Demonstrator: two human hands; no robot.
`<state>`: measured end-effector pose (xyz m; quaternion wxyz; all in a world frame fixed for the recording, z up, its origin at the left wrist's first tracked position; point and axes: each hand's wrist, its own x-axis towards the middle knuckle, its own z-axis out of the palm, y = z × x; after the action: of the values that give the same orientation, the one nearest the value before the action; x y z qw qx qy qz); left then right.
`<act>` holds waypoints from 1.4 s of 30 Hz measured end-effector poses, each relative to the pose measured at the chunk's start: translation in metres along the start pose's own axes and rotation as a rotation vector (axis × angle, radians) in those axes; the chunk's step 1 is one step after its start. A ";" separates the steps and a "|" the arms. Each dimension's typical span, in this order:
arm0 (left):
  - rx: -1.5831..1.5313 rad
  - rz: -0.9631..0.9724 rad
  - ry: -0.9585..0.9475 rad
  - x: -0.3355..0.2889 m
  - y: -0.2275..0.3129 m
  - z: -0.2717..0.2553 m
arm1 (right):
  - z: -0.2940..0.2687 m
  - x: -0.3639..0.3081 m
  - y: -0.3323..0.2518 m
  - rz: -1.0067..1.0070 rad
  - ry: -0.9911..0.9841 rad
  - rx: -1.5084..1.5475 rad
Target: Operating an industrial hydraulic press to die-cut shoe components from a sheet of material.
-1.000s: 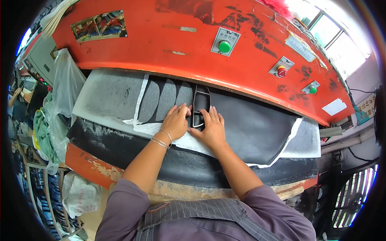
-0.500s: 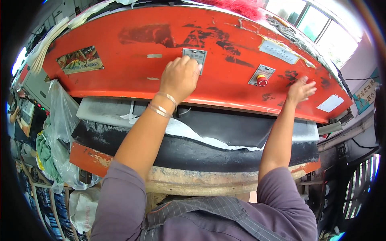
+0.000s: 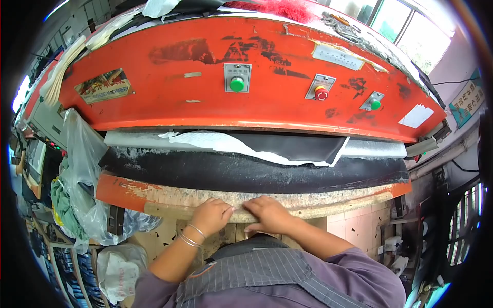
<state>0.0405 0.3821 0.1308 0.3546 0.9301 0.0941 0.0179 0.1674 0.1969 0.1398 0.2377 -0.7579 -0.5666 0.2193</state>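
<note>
My left hand (image 3: 209, 218) and my right hand (image 3: 272, 214) lie close together on the worn wooden front edge (image 3: 328, 209) of a large orange-red machine (image 3: 169, 72). The left fingers curl over the edge. On the right, the fingers sit above the board and the thumb is lower, apart from them. Beyond my hands is a scuffed black pad (image 3: 246, 174). On it rests a dark sheet (image 3: 298, 146) bordered by ragged white material (image 3: 221, 141), partly hidden under the machine's front.
The panel carries a middle green button (image 3: 236, 84), a red stop button (image 3: 321, 93) and a right green button (image 3: 375, 104). Clear plastic sheeting (image 3: 84, 169) hangs at left, above a white sack (image 3: 120, 272). Red fluffy material (image 3: 287, 9) lies on top.
Both hands have come down from the button panel to the wooden front edge. The green buttons now show. The view has shifted, and less of the dark sheet is visible.
</note>
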 end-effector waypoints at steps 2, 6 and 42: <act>0.016 0.032 0.120 -0.012 0.002 0.011 | 0.027 0.006 -0.015 -0.062 0.107 -0.165; 0.131 0.023 0.235 -0.013 0.005 0.018 | 0.052 0.016 -0.024 0.023 0.235 -0.257; 0.004 0.175 0.267 0.064 -0.046 0.049 | 0.029 0.045 0.045 0.379 0.464 -0.214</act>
<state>0.1004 0.3956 0.0615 0.3340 0.9248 0.0589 0.1722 0.1954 0.2327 0.0863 0.2343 -0.9005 -0.3657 0.0203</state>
